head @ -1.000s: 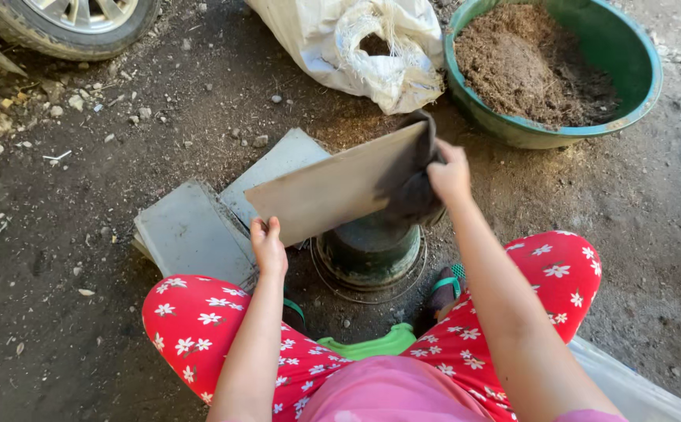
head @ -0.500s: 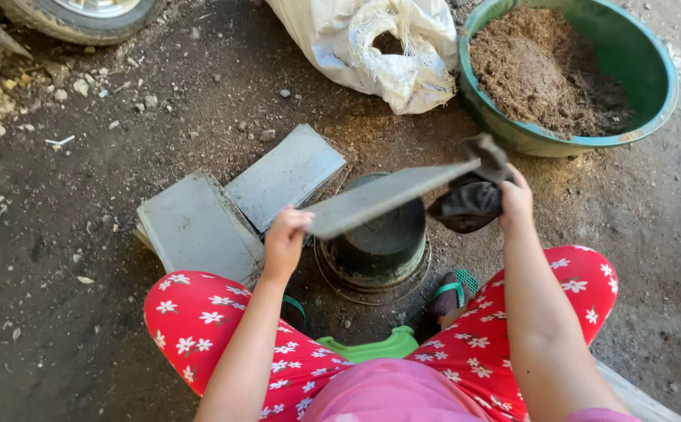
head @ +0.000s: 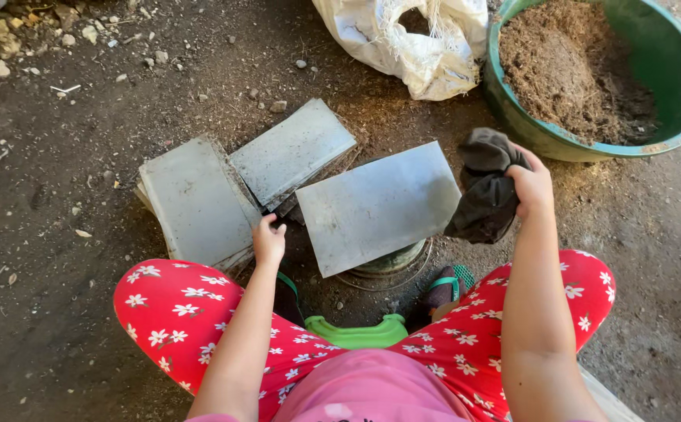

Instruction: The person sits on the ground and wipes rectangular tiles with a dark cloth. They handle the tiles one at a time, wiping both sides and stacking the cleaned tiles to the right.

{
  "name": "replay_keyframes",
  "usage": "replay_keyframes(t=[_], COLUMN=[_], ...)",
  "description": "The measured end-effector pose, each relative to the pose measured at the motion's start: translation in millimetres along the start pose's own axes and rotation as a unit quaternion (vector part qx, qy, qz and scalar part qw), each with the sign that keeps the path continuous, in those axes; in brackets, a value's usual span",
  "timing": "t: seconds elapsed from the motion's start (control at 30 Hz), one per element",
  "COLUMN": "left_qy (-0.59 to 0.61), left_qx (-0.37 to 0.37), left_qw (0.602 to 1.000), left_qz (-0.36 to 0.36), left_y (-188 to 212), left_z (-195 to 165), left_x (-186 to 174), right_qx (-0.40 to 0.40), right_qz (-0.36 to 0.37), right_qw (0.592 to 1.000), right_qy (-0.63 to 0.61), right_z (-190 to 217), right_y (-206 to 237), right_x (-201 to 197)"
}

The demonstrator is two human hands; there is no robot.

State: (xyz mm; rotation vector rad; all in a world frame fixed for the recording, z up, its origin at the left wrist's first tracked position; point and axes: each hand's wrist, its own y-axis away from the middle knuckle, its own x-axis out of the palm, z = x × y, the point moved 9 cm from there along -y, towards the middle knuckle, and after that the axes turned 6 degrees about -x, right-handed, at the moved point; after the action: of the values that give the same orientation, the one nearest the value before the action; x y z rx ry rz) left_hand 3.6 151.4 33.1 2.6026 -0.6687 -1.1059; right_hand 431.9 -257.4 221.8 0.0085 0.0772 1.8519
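In the middle of the frame, the left hand [head: 268,241] is closed on the lower left corner of a grey metal sheet [head: 378,205] lying over a round container [head: 389,261]. To its right, the right hand [head: 531,184] grips tightly a dark cloth [head: 485,187] beside the sheet's edge.

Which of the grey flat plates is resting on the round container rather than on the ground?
The rightmost grey plate, lying flat atop the round container; the other plates are stacked on the ground.

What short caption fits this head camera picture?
Left hand beside a grey plate lying on a pot; right hand grips a dark cloth.
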Motion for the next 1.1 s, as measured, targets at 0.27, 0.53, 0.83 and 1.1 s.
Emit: replay_keyframes(t=[0.27,0.53,0.83,1.1], left_qy=[0.380,0.471,0.382,0.216], left_qx=[-0.184,-0.119,-0.073,-0.040], left_qw=[0.884,0.856,0.916,0.959], left_qz=[0.201,0.176,0.095,0.182], left_y=[55.9,55.3,45.5,70.9], left_z=[21.2,15.3,10.1,11.4], left_x=[120.1,101.5,89.4,88.9], right_qx=[-0.300,-0.329,-0.184,-0.200], right_qz=[0.238,0.220,0.010,-0.031], right_qw=[0.859,0.757,0.771,0.790], right_qy=[0.340,0.519,0.610,0.578], right_z=[71.8,-26.6,-62.2,-8.3], right_y=[95.4,183.7,-6.3,-55.7], right_x=[203.6,296.3,75.8,18.8])
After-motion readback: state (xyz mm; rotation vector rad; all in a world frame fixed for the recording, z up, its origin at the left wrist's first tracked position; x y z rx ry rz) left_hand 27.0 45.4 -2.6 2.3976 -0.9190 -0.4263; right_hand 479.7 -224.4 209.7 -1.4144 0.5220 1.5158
